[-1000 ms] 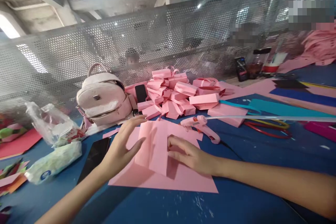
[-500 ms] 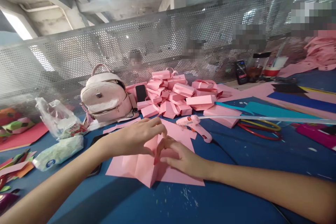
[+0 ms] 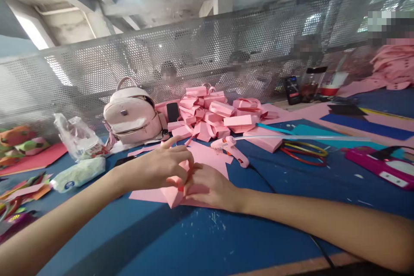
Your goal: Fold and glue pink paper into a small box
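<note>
Both hands meet at a folded piece of pink paper (image 3: 172, 196) that stands partly upright over a flat pink sheet (image 3: 142, 194). My left hand (image 3: 161, 164) pinches the paper from the left, its index finger raised. My right hand (image 3: 213, 186) grips the same paper from the right with curled fingers, close against the left fingertips. The fingers hide much of the fold. Just beyond my right hand lies a pink hot glue gun (image 3: 231, 148), a long clear glue stick (image 3: 307, 138) reaching out of its back. Behind it rises a heap of folded pink paper boxes (image 3: 210, 116).
A pale backpack (image 3: 134, 114) stands back left, beside a plastic bag (image 3: 77, 140) and a tissue pack (image 3: 79, 173). A magenta power strip (image 3: 378, 166) and coloured cords (image 3: 304, 153) lie right. A perforated metal screen (image 3: 200, 51) runs behind; a person in pink (image 3: 394, 67) is far right.
My hands have drawn closer together on the folded paper, and its standing part shows less. The left index finger has lifted. The view has shifted slightly.
</note>
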{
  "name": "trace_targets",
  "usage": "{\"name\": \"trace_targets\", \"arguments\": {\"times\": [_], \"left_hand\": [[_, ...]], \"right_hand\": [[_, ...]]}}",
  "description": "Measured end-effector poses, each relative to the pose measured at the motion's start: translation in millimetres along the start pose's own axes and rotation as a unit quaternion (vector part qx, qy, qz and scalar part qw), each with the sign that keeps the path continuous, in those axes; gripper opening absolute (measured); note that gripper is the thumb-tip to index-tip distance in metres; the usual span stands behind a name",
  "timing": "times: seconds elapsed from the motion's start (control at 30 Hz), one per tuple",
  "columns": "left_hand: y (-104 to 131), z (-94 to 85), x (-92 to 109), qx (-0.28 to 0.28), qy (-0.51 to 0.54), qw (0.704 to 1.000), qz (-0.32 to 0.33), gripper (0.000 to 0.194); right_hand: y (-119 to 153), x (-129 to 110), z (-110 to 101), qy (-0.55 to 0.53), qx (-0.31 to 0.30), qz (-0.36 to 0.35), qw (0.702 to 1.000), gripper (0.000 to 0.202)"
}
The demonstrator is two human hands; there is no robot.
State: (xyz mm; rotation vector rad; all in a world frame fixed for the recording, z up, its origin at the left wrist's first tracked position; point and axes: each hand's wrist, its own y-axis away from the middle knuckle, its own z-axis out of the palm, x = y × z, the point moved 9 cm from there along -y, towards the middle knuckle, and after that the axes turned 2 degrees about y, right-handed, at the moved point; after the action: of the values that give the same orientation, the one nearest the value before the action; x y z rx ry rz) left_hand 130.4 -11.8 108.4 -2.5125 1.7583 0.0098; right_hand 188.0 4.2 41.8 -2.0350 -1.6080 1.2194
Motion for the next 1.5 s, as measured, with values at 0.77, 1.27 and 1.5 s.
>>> {"name": "trace_targets", "arguments": {"times": [0.77,1.27,1.5], "left_hand": [[-11,2.2,-25,0.081,0.089,0.993,0.002,0.011],[-8,7.7,-36,0.140,0.066,0.988,0.008,0.016],[-5,9.3,-40,0.161,0.029,0.987,-0.002,0.023]], "right_hand": [[-1,-18,-23,0.268,0.033,-0.157,0.950,0.025],[0,39,-28,0.071,0.055,0.132,0.987,0.004],[1,56,-18,-0.035,0.037,0.234,0.971,0.014]]}}
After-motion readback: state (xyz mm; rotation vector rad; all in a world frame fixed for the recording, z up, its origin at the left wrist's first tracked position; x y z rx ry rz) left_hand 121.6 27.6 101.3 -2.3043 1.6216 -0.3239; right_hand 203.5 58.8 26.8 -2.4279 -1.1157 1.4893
